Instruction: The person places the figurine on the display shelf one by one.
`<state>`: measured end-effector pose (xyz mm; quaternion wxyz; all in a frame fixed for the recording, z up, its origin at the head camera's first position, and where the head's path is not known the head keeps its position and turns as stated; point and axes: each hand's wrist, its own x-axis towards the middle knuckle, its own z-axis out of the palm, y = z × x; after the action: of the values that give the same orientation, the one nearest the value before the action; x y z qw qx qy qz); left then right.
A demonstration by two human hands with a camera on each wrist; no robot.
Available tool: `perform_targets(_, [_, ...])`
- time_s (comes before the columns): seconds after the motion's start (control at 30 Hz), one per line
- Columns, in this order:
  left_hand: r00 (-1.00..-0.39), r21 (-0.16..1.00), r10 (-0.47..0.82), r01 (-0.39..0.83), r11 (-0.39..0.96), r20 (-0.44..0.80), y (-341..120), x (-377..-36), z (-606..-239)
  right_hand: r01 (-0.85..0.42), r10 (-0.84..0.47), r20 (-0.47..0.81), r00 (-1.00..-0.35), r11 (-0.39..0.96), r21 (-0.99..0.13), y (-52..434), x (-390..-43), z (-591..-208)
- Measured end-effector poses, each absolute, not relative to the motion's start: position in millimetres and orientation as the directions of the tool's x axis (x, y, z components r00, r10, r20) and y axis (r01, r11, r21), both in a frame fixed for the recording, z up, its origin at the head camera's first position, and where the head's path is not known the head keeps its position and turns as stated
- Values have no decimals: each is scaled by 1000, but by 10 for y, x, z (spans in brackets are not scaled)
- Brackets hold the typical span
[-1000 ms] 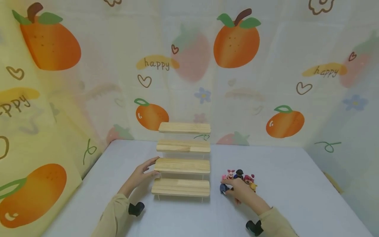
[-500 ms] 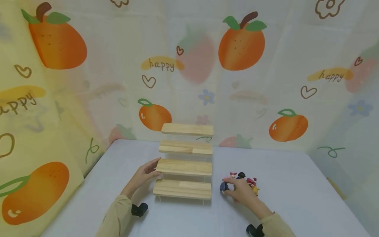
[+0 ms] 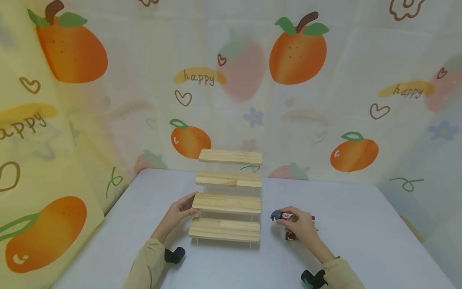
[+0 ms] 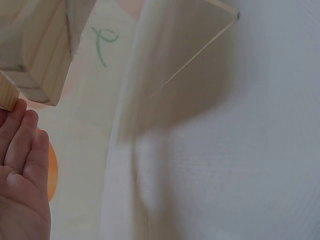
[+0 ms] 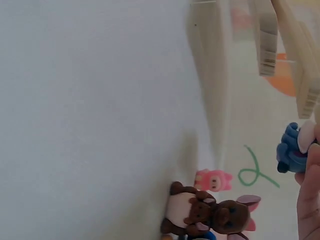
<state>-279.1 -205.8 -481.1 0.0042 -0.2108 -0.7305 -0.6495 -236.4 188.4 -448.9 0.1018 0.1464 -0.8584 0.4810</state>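
Right hand (image 3: 302, 225) pinches the blue figurine (image 5: 291, 154), left hand (image 3: 177, 212), straight-fingered, touches the wooden rack (image 3: 226, 204) — light grip best, raised well clear of the brown figurine (image 5: 222, 216)

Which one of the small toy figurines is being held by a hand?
The blue figurine: the right hand pinches it, while the brown figurine and the pink figurine stand on the table.

The right hand (image 3: 302, 225) has lifted the small blue figurine (image 3: 276, 215) off the white table (image 3: 223, 267).
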Motion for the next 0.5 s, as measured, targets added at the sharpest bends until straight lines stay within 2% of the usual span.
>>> perform_targets(0.23, [-925, 961, 280, 275, 33, 255, -2070, -2811, -4831, -353, -113, 343, -933, 480, -803, 1823, -2402, -4318])
perform_targets(0.5, [-933, 971, 277, 238, 2, 228, -2045, -2821, -4865, -429, -104, 426, -899, 408, -806, 1645, -2328, -3924])
